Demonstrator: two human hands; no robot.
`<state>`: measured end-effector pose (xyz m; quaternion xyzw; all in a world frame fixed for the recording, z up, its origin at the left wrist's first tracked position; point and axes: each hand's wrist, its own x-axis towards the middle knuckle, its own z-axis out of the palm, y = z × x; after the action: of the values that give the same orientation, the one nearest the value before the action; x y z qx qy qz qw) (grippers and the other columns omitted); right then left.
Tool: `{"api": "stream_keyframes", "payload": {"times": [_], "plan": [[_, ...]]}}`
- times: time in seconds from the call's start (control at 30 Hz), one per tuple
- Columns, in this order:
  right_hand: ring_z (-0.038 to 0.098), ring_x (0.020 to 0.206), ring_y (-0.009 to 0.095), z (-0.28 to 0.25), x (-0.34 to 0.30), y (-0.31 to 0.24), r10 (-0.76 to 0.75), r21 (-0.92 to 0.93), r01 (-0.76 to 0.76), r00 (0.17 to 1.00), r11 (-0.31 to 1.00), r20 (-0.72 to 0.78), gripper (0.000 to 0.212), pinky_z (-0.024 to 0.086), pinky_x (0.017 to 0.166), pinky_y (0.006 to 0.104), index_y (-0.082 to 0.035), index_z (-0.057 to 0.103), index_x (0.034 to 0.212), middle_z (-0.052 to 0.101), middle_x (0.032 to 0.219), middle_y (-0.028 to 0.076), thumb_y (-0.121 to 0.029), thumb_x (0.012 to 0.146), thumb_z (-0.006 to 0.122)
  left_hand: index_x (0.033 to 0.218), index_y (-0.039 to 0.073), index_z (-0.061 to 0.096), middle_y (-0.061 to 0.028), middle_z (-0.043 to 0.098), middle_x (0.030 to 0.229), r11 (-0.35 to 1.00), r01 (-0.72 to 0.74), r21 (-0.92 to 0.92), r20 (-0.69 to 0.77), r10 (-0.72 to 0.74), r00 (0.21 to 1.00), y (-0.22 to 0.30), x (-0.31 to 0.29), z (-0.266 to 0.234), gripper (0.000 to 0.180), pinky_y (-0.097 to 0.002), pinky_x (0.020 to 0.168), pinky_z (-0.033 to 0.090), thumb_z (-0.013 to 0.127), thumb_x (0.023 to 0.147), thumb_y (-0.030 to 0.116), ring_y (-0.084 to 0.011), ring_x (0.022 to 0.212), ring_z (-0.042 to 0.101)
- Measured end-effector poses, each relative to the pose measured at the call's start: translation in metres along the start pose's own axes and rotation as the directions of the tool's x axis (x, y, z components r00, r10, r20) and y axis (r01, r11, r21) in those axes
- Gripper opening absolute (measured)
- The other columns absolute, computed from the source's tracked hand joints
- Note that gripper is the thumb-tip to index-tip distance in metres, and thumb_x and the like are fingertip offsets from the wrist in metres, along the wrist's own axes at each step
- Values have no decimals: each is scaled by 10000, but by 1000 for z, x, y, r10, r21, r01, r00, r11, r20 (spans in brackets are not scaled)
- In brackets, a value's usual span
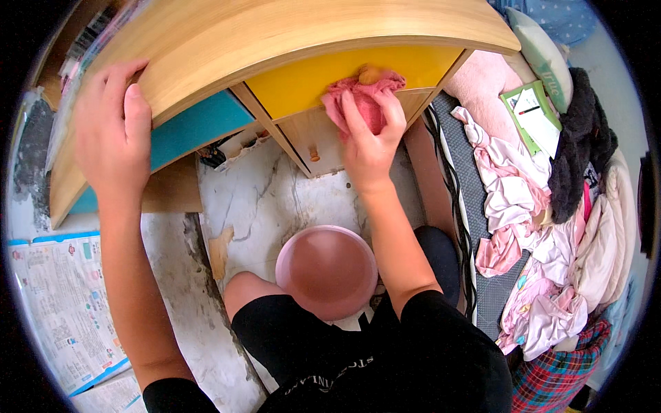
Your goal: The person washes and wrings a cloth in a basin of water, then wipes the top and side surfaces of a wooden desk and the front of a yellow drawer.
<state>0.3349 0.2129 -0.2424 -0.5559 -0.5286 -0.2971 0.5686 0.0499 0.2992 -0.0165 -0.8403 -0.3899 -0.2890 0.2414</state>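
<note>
My right hand (374, 141) is closed round a crumpled pink cloth (365, 103) and presses it against the yellow drawer front (296, 79), just below its round wooden knob (369, 73). At the left, my left hand (116, 124) rests on the edge of the wooden desktop (227, 45), its fingers lying over the top and the thumb apart. Beneath that hand is a blue drawer front (200, 127). A wooden cabinet door (311, 134) with a small knob sits under the yellow drawer.
A pink basin (327, 272) with murky liquid stands on the marbled floor (255, 186) by my knees. Black cables (454, 186) run along a bed edge at the right, where clothes (509, 186), a green folder (533, 117) and a pillow (540, 55) lie. Printed sheets (65, 296) cover the lower left.
</note>
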Motion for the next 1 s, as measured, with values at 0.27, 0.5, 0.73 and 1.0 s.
{"api": "stream_keyframes", "payload": {"times": [0.27,0.5,0.73,1.0], "plan": [[545,1313,403,9,-29,-2,79,-66,-77,997,995,23,500,488,1099,499,-133,790,1294,554,1397,162,-1,812,791,1247,128,747,-100,719,1191,1000,1,-10,-32,-2,999,6,1,2,380,-419,941,507,467,1075,320,-336,1069,667],[528,1289,410,21,13,-54,38,7,-38,999,999,39,481,469,1113,499,-116,764,1319,520,1404,171,-55,843,761,1242,147,751,-94,721,1182,1000,-6,-24,-36,5,999,-3,-1,2,366,-418,940,509,486,1072,334,-334,1072,663],[509,1310,395,32,-44,-40,59,8,-60,993,998,102,484,467,1124,494,-162,765,1338,514,1430,158,-69,863,751,1247,150,746,-81,719,1174,1000,12,-27,-37,-13,999,-2,1,4,365,-417,935,509,492,1073,347,-330,1065,660],[529,1251,349,49,-7,-62,-64,-19,63,998,998,-25,467,502,1091,444,-224,795,1289,543,1368,104,-104,838,770,1241,167,748,-69,716,1166,1000,11,-15,-48,-12,999,0,-1,6,369,-420,933,512,488,1074,369,-326,1066,658]]}}
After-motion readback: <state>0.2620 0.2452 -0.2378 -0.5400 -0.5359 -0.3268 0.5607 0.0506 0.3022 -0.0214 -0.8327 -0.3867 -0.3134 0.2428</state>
